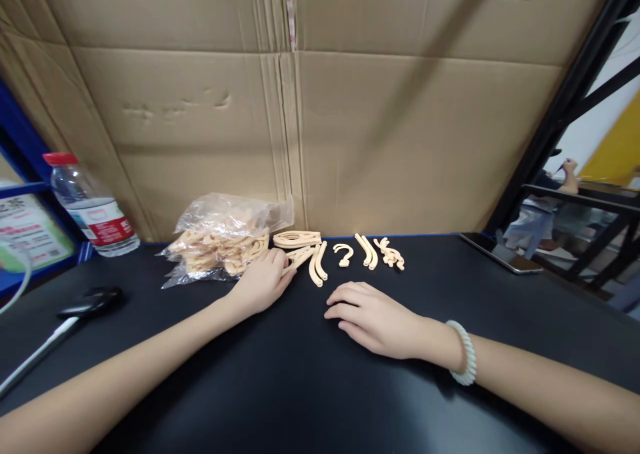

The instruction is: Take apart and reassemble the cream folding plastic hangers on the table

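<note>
On the black table lies a clear plastic bag full of pale wooden cut-out pieces. My left hand rests beside the bag's right end, its fingers closed on a thin curved wooden piece. To the right lie sorted pieces in a row: a stack of oval pieces, curved strips, a hook-shaped piece, two more curved strips and a small cluster of pieces. My right hand lies flat on the table with fingers stretched, holding nothing. A white bead bracelet circles its wrist.
A cardboard wall stands right behind the table. A water bottle with a red cap stands at the back left. A black tool with a white cable lies at the left. A phone lies at the right edge. Another person is beyond the black shelf frame.
</note>
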Demonstrator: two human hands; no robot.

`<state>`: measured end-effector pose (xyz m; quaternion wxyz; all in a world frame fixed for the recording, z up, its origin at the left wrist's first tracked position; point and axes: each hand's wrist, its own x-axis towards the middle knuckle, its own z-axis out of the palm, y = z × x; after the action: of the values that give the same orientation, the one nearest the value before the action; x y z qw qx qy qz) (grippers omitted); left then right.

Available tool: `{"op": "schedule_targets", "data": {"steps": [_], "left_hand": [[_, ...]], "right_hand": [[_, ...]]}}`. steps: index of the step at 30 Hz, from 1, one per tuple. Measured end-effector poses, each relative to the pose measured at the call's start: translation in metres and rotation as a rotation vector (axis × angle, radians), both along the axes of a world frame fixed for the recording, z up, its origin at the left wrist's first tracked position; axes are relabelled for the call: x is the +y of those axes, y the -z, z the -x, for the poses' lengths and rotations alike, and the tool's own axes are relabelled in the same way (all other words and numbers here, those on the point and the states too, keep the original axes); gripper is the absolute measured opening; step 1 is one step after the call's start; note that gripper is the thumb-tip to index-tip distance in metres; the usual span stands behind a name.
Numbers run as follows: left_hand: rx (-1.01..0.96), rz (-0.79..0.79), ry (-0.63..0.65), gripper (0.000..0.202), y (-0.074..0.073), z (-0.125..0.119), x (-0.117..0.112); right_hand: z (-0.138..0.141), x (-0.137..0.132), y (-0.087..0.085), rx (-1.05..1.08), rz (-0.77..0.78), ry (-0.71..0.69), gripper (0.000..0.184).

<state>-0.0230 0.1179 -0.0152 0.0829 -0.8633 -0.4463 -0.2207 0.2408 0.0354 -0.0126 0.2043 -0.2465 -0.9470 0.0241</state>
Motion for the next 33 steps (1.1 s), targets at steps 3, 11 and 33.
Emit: {"op": "schedule_targets", "data": {"steps": [3,11,33], "left_hand": [[-0.055,-0.041,0.011,0.014,-0.002,-0.006,-0.008],[-0.315,0.038,0.313,0.029,0.004,-0.043,-0.062],[-0.625,0.281,0.204,0.018,-0.007,-0.041,-0.068]], "right_hand": [[0.0,0.001,0.001,0.081,0.059,0.009,0.022],[0.008,0.008,0.009,0.73,0.606,0.203,0.023],[0.008,0.012,0.004,1.179,0.93,0.312,0.024]]}}
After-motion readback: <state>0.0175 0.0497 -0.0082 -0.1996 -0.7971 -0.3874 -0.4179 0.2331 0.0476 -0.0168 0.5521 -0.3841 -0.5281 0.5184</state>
